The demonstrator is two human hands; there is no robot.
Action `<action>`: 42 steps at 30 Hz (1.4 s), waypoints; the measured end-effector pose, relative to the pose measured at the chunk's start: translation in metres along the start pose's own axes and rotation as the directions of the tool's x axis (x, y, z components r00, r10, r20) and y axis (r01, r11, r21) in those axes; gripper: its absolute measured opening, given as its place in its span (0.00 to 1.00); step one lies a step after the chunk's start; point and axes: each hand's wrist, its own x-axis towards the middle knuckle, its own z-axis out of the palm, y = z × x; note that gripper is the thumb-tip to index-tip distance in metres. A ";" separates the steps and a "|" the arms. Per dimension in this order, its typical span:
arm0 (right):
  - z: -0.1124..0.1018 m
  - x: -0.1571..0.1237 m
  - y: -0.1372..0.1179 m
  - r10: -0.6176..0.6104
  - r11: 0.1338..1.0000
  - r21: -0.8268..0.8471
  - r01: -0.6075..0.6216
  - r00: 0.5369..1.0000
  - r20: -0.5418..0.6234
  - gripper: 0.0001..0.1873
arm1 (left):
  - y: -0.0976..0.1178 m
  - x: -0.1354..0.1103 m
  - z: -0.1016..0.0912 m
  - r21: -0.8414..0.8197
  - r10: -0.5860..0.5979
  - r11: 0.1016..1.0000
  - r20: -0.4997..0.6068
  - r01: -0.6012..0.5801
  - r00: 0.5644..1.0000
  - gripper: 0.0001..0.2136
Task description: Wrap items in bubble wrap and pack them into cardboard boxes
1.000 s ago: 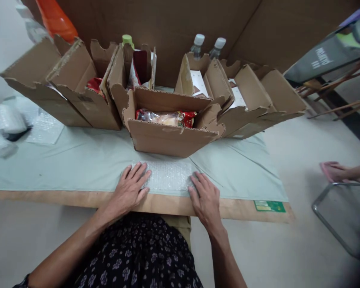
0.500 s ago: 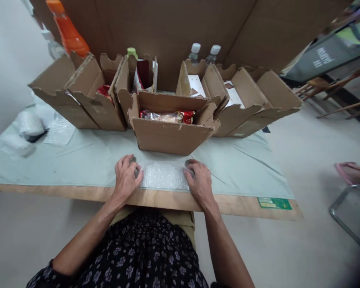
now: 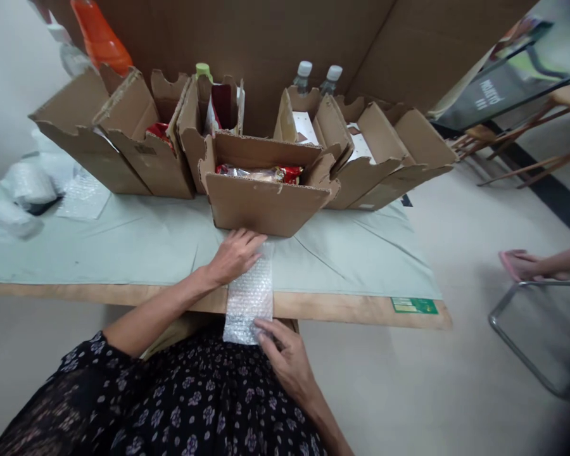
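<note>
A sheet of bubble wrap [image 3: 249, 296] hangs lengthwise over the table's near edge. My left hand [image 3: 234, 254] holds its far end down on the green cloth, right in front of the nearest cardboard box [image 3: 262, 201]. My right hand [image 3: 285, 358] pinches the sheet's near end, below the table edge and over my lap. The box is open and holds red and clear snack packets [image 3: 261, 173].
Several more open cardboard boxes [image 3: 128, 149] stand in a row behind, with bottles [image 3: 303, 75] at the back. More bubble wrap [image 3: 26, 187] lies at the table's left. Another person's foot [image 3: 527, 266] and a metal chair frame [image 3: 522, 342] are at right.
The bubble wrap has turned from crosswise to lengthwise. My left hand moved to its far end by the box, and my right hand pulled its near end off the table toward my lap.
</note>
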 end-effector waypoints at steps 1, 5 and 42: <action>0.002 -0.002 -0.002 0.010 1.000 0.008 -0.010 1.000 0.012 0.13 | 0.003 -0.004 0.000 -0.027 0.014 1.000 -0.034 -0.015 0.999 0.15; 0.005 -0.004 -0.003 0.153 0.972 0.183 -0.148 0.988 -0.012 0.15 | 0.010 -0.058 -0.022 -0.284 -0.016 0.959 -0.081 -0.007 0.997 0.15; -0.013 0.074 -0.006 -0.605 0.644 -0.635 0.427 0.792 -0.081 0.10 | 0.024 -0.100 0.003 -0.095 -0.143 0.987 -0.153 0.130 0.978 0.09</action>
